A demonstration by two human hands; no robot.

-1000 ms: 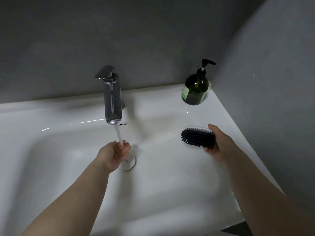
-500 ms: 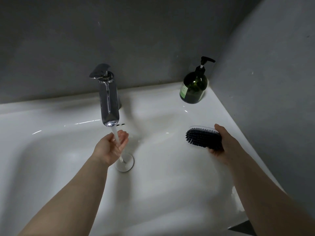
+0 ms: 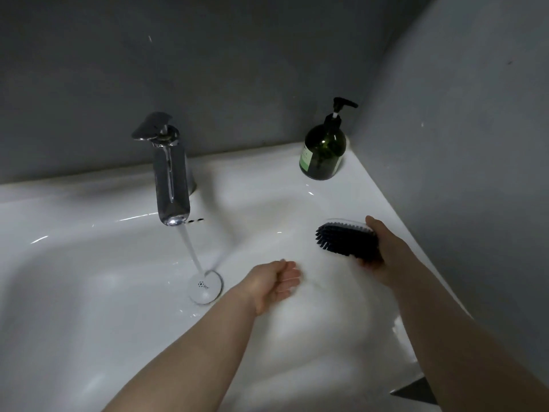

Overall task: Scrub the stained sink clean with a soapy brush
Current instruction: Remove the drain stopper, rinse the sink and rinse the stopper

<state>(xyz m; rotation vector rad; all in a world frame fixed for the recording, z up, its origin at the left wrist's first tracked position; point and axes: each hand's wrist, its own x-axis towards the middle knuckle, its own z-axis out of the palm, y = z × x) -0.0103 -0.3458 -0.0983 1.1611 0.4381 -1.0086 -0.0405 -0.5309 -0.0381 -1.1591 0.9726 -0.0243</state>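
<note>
Gripped in the right hand (image 3: 386,257), fingers wrapped round it: a dark-bristled scrubbing brush with a pale back (image 3: 344,239), bristles facing left, over the right slope of the white ceramic sink (image 3: 89,292). Left hand (image 3: 273,281) loosely cupped beside the round drain (image 3: 205,288), grasping nothing, blurred. Best to wet the bristles under the water stream (image 3: 190,248) from the chrome tap (image 3: 170,179), then pump soap from the dark green pump bottle (image 3: 322,153). One brush, one bottle, one tap, one drain.
</note>
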